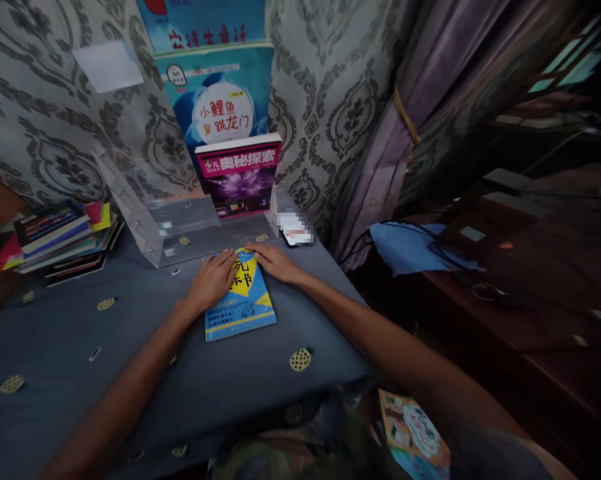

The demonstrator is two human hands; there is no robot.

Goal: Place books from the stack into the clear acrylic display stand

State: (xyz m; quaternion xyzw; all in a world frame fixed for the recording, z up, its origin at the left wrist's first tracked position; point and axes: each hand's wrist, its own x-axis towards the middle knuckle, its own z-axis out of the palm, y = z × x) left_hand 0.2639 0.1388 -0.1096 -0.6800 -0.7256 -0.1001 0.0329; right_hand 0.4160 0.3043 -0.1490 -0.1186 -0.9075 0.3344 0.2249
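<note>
A blue and yellow book (241,301) lies flat on the grey cloth-covered table (80,333). My left hand (212,279) rests on its upper left part, fingers spread over the cover. My right hand (274,261) lies on its top right corner, fingers reaching over the far edge. Just beyond the book stands a clear acrylic display stand (170,220). A purple book (240,175) stands upright in the stand, with a blue book (215,100) behind it.
A stack of books (60,237) sits at the table's left. A small phone-like object (295,228) lies by the stand's right end. A curtain (430,100) hangs on the right, beside a dark wooden desk with a blue cloth (410,247). Another book (413,433) lies below the table's edge.
</note>
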